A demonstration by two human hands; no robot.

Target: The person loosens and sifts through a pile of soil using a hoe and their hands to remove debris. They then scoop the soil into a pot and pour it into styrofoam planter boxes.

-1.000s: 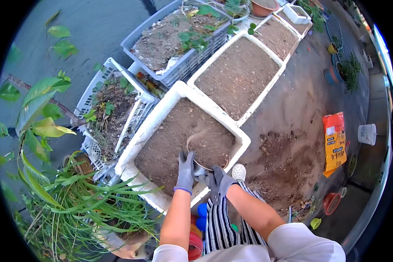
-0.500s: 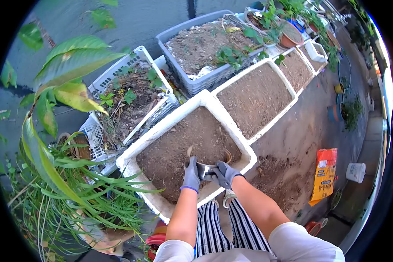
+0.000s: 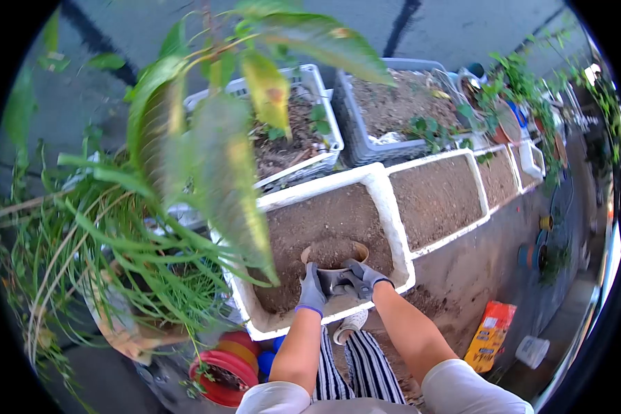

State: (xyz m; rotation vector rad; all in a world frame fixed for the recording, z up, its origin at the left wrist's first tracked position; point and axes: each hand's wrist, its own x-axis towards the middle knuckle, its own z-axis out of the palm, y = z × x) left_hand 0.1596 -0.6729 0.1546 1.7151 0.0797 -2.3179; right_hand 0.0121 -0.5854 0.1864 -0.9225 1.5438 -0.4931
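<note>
– where do we have our hands?
– both are over the near side of the box (image 3: 388,214), gloved in grey. our left hand (image 3: 311,290) is on the left of the bowl (image 3: 361,253), our right hand (image 3: 363,277) on its right.
– and our fingers?
– our left ones are narrow, holding the bowl's side. our right ones are curled in, holding its near right side. we can't tell how the fingertips sit under it.
– where's the bowl, then?
– inside the box, toward its near side, low at the soil (image 3: 307,221). we see brown soil heaped within its curved rim, but we can't tell how deep it sits.
– what's around the box?
– against its right side is a second box (image 3: 486,200), also with soil. past its far side we see a white crate (image 3: 322,96), and past its far right corner a grey crate (image 3: 345,124).
– nearer us?
– a red pot (image 3: 205,386) is just outside its near left corner, and our shoe (image 3: 352,323) is close by its near side. blurred leaves (image 3: 231,172) cover part of its left end.
– further off?
– an orange bag (image 3: 490,338) lies well apart to its right, with a bucket (image 3: 533,352) beyond.
</note>
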